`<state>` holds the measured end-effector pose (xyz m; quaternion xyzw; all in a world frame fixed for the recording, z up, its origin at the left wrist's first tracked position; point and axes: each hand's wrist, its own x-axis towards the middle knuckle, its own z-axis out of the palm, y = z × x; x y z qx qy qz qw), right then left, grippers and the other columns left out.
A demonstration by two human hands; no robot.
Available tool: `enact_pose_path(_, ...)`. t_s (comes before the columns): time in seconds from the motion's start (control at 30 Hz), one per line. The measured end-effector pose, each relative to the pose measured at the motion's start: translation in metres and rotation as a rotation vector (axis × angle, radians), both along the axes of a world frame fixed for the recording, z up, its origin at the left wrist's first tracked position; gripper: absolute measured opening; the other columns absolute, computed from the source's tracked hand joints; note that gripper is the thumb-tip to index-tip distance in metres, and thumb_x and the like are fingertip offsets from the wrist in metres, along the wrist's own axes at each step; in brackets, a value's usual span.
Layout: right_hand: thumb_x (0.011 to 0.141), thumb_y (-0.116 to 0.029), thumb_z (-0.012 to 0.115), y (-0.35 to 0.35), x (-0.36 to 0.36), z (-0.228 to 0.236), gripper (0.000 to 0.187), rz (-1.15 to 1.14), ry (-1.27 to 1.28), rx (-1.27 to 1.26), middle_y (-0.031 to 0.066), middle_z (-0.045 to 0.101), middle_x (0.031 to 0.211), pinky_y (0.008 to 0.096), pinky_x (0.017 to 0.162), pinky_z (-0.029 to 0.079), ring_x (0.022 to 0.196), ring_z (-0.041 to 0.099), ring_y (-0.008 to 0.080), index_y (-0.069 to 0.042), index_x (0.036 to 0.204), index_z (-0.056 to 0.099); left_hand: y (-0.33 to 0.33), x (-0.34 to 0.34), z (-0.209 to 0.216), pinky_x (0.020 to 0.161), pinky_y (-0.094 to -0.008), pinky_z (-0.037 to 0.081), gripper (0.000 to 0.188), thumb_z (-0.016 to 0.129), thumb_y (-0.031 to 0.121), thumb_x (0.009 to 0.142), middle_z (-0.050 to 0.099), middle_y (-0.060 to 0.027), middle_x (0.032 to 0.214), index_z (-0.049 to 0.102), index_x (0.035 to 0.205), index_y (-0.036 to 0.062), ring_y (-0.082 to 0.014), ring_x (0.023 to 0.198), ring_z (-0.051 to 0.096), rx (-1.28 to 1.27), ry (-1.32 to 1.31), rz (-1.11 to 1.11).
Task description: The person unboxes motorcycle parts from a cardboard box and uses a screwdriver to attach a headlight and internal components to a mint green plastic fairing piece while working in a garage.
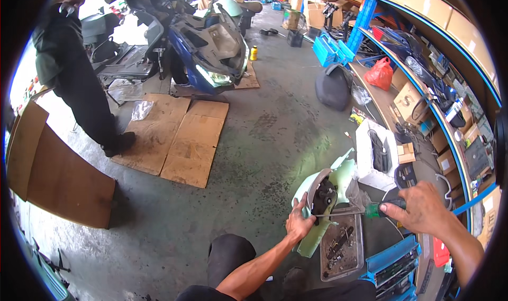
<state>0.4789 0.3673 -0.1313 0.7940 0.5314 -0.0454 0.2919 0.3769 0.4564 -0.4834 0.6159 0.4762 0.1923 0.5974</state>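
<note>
Work looks unfinished, as the right hand (419,207) grips a green-handled, steel-shafted screwdriver (373,210) toward the curved, pale-green plastic panel (313,240) at four o'clock, which the left hand (299,224) clasps around a black mechanical part (325,194), though what is done cannot be told

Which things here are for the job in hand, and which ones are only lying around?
In the job:
pale green panel, held by the left hand
screwdriver, in the right hand
perhaps the tray, close by

Seemingly just lying around:
red plastic bag
yellow bottle
flattened cardboard
</note>
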Motion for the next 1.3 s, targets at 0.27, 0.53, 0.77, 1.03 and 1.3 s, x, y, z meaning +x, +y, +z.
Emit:
enact_pose_path(0.27,0.084,-0.03,0.066,-0.022,0.004,-0.012,0.029,0.437,0.18,0.157,0.0129,0.061,0.106,0.0429,0.07,0.053,0.084,0.063,0.032,-0.014,0.108,0.064,0.001,-0.003,-0.002,0.109,-0.0419,0.039,0.093,0.069,0.022,0.07,0.023,-0.0163,0.158,0.027,0.151,0.0379,-0.0366,0.134,0.043,-0.05,0.067,0.012)
enact_pose_path(0.53,0.088,-0.028,0.059,-0.02,0.016,-0.017,0.029,0.539,0.03,0.02,0.0099,0.065,0.101,0.0388,0.066,0.05,0.083,0.061,0.0248,-0.005,0.105,0.063,0.0,-0.003,-0.002,0.108,-0.0365,0.041,0.091,0.071,0.012,0.069,0.024,-0.0176,0.157,0.032,0.15,0.027,-0.0317,0.135,0.042,0.017,0.028,0.022)
enact_pose_path(0.77,0.087,-0.034,0.068,-0.015,0.018,-0.016,0.041,-0.322,0.419,0.153,0.0182,0.066,0.1,0.0533,0.077,0.048,0.092,0.062,0.0385,-0.004,0.111,0.055,0.003,0.001,-0.002,0.105,-0.0427,0.043,0.092,0.069,0.014,0.069,0.024,-0.0213,0.156,0.031,0.15,0.0337,-0.0384,0.13,0.047,0.066,-0.012,-0.002)
enact_pose_path(1.03,0.086,-0.026,0.065,-0.02,0.028,-0.014,0.027,0.785,0.001,0.139,0.0048,0.061,0.102,0.0352,0.06,0.053,0.084,0.062,0.0209,-0.012,0.108,0.059,0.004,0.003,-0.003,0.107,-0.0395,0.04,0.09,0.064,0.008,0.067,0.026,-0.0245,0.155,0.034,0.15,0.0225,-0.0358,0.135,0.042,0.066,-0.089,0.046)
enact_pose_path(1.3,0.091,-0.047,0.059,-0.005,0.018,-0.016,0.051,-0.374,0.332,0.152,0.0241,0.061,0.072,0.0503,0.078,0.047,0.083,0.063,0.0409,0.003,0.084,0.066,0.006,-0.001,-0.006,0.103,-0.0415,0.043,0.092,0.067,0.013,0.066,0.024,-0.0257,0.154,0.033,0.15,0.0273,-0.0394,0.13,0.047,0.113,-0.024,0.012)
